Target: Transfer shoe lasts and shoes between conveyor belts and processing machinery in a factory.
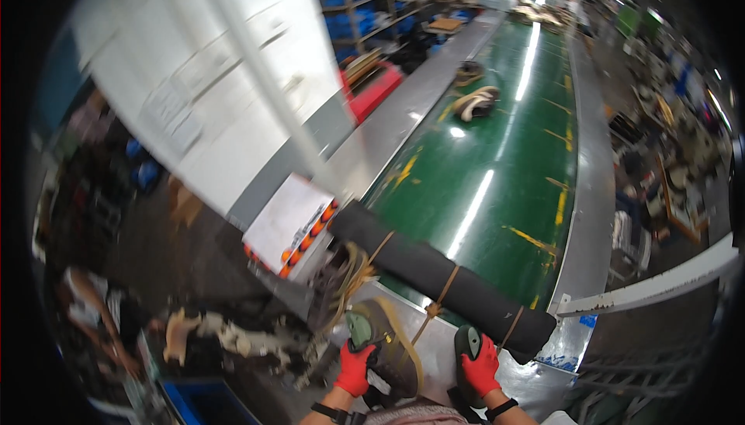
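Observation:
My left hand (pixel 354 371), in a red glove, is closed on an olive-brown shoe (pixel 400 355) with a tan sole edge. A green piece fills the shoe's opening. To its right, my right hand (pixel 482 366), also red-gloved, grips a second, dark shoe (pixel 464 388), whose opening holds a green piece with a small hole. Both shoes are over the metal end of the conveyor, just on the near side of a dark padded roll (pixel 450 281) tied with brown cord. Left of the first shoe stand more brown shoes (pixel 341 285), partly overlapping.
Beyond the roll runs a green conveyor belt (pixel 497 161) carrying a brown shoe (pixel 475 104) and others farther off. A white bar (pixel 660 276) juts in at the right. A white box (pixel 289 222) stands at the left. Another person (pixel 105 312) is at the far left.

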The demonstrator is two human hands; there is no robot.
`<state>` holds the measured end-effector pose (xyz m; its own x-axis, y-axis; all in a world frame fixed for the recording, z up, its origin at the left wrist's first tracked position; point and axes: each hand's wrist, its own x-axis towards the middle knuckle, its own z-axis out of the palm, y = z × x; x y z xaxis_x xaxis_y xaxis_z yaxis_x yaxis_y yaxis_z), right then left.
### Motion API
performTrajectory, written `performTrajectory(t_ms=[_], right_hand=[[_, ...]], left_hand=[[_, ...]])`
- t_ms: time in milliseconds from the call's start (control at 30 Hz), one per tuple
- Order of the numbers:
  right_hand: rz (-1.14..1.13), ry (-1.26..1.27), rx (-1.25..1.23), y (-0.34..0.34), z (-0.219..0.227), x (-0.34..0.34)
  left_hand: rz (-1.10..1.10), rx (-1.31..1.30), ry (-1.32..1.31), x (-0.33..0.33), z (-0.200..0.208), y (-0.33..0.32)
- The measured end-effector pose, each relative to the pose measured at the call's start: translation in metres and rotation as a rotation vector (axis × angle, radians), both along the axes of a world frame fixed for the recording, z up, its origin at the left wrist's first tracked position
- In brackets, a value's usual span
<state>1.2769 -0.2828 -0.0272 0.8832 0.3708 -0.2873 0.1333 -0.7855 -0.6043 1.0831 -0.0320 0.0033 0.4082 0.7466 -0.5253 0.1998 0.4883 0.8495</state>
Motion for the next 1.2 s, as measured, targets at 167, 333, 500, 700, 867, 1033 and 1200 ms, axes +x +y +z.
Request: performTrajectory(t_ms=[167,333,500,700,867,1033,1200], right_hand=[[0.347,0.153,0.680,0.061,0.076,-0.026],[0.562,0.787,0.740,0.162,0.124,-0.122],[0.809,0.760,0.857,0.242,0.143,-0.238],[1.117,0.083,0.675,0.312,0.164,-0.332],[1.254,-0.271,0.314,0.332,0.198,-0.377],[1.444,-0.470,0.202,0.348,0.212,-0.410],[1.357,-0.311,0.095,0.326,0.201,-0.400]], left_hand=[[0.154,-0.237,-0.348,-0.062,0.062,-0.024],[0.196,-0.347,-0.605,-0.145,0.061,-0.019],[0.490,-0.321,-0.695,-0.214,0.045,-0.006],[0.584,-0.307,-1.016,-0.269,0.050,0.044],[0.682,-0.200,-1.138,-0.280,0.035,0.059],[0.471,-0.265,-1.186,-0.278,0.019,0.063],[0.363,-0.194,-1.100,-0.284,0.021,0.056]])
